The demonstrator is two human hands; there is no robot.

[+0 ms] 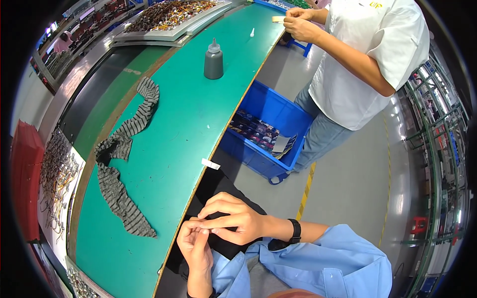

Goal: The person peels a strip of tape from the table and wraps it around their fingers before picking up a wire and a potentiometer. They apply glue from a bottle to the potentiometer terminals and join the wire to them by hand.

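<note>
My left hand (195, 246) and my right hand (236, 221) meet just off the near edge of the green table (164, 164), above my lap. The fingertips of both are pinched together and touch each other. Whatever lies between them, if anything, is too small to make out. Close by, a small white tag-like piece (211, 164) rests on the table edge. A grey and black striped strip of cloth (119, 193) lies crumpled along the left side of the tabletop. Farther off stands a dark squeeze bottle (213, 62) with a pointed nozzle.
A small white cap (252, 33) stands on the far tabletop. Metal trays (169, 17) heaped with small wired parts sit beyond. Right of the table, a blue bin (278, 107) holds printed packs. A co-worker (362, 64) in white stands there holding a roll of tape (278, 19).
</note>
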